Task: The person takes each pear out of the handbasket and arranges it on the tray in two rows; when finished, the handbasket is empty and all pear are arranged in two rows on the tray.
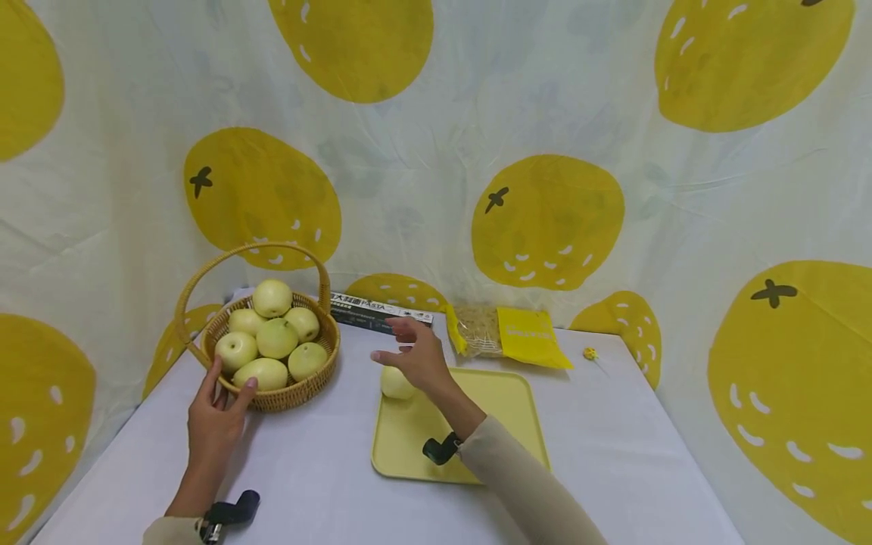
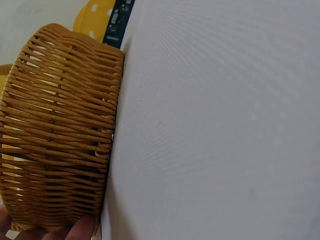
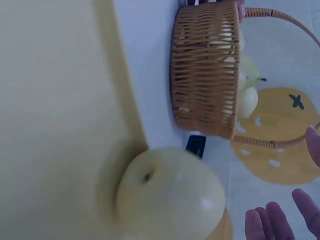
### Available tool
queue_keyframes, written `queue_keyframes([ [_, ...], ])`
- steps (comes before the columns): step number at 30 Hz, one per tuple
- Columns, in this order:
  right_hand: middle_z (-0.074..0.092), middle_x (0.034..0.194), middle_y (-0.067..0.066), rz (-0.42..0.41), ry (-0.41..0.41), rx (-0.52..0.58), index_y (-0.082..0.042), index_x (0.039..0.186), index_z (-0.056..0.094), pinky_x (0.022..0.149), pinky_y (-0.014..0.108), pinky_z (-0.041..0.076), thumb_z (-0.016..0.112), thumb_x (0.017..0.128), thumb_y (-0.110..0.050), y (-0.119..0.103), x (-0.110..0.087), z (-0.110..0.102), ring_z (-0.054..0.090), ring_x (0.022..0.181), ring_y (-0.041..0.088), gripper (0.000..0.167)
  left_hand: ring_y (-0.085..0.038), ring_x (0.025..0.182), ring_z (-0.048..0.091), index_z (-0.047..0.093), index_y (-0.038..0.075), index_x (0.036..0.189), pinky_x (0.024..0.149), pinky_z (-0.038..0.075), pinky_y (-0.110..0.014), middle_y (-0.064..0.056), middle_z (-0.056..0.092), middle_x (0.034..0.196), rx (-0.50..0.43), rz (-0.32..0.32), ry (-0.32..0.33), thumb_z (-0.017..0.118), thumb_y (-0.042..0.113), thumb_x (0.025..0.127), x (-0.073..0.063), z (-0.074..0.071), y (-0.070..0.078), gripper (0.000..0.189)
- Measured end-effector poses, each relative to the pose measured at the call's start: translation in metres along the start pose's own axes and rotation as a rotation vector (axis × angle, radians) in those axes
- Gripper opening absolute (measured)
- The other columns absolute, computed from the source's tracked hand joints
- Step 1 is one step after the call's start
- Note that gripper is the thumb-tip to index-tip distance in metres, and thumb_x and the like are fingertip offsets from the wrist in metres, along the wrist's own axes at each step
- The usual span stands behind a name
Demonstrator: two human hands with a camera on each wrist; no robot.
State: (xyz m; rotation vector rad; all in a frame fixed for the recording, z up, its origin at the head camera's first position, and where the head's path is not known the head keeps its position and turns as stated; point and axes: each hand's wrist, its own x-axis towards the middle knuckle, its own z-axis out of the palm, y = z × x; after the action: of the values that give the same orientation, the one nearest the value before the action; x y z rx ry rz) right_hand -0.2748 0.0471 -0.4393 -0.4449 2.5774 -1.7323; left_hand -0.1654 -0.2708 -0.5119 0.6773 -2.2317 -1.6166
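Note:
At the left of the head view, a wicker basket (image 1: pixel 286 397) with a tall arched handle is piled with several pale yellow-green pears (image 1: pixel 277 337). My left hand (image 1: pixel 216 420) holds it at the front left rim, thumb and forefinger up at the edge. Below them, more fingers (image 2: pixel 82 230) lie against the woven wall in the left wrist view. One pear (image 3: pixel 172 195) rests on the far left corner of a yellow tray (image 1: pixel 409 471). Above that pear, my right hand (image 1: pixel 418 356) hovers with fingers and thumb spread apart, holding nothing.
A dark pasta box (image 1: pixel 375 318) lies behind, right of the basket. Beside it, a yellow and clear packet (image 1: pixel 507 333) lies behind the tray. A small yellow object (image 1: pixel 590 353) sits at the far right of the white tablecloth (image 1: pixel 313 477). A fruit-print curtain (image 1: pixel 422 174) hangs behind.

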Motion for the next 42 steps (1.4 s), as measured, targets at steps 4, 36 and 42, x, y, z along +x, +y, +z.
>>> queue_keyframes([
  [4, 0.068, 0.141, 0.001, -0.024, -0.035, -0.003, -0.025, 0.142, 0.067, 0.11, 0.041, 0.061, 0.095, 0.082, -0.029, -0.011, 0.006, 0.019, 0.065, 0.129, 0.027, 0.066, -0.033, 0.165, 0.017, 0.011, 0.046, 0.169, 0.131, 0.029, -0.053, 0.01, 0.004, 0.179, -0.003, 0.006, 0.0, 0.064, 0.053, 0.103, 0.0, 0.0, -0.001, 0.085],
  [36, 0.073, 0.131, -0.001, -0.114, -0.162, -0.329, -0.019, 0.134, 0.073, 0.102, 0.024, 0.056, 0.096, 0.08, -0.035, -0.03, 0.039, 0.128, 0.065, 0.121, 0.014, 0.061, -0.032, 0.166, 0.014, 0.013, 0.043, 0.17, 0.133, 0.026, -0.053, 0.008, 0.006, 0.18, -0.026, 0.045, 0.005, 0.066, 0.05, 0.103, 0.002, 0.0, -0.003, 0.085],
  [42, 0.074, 0.125, -0.01, -0.161, -0.168, -0.504, -0.022, 0.131, 0.075, 0.106, 0.025, 0.053, 0.095, 0.08, -0.04, -0.027, 0.044, 0.135, 0.064, 0.118, 0.008, 0.058, -0.03, 0.166, 0.014, 0.014, 0.043, 0.17, 0.133, 0.025, -0.051, 0.009, 0.007, 0.179, -0.03, 0.047, 0.011, 0.067, 0.049, 0.103, 0.002, 0.0, -0.003, 0.085],
])
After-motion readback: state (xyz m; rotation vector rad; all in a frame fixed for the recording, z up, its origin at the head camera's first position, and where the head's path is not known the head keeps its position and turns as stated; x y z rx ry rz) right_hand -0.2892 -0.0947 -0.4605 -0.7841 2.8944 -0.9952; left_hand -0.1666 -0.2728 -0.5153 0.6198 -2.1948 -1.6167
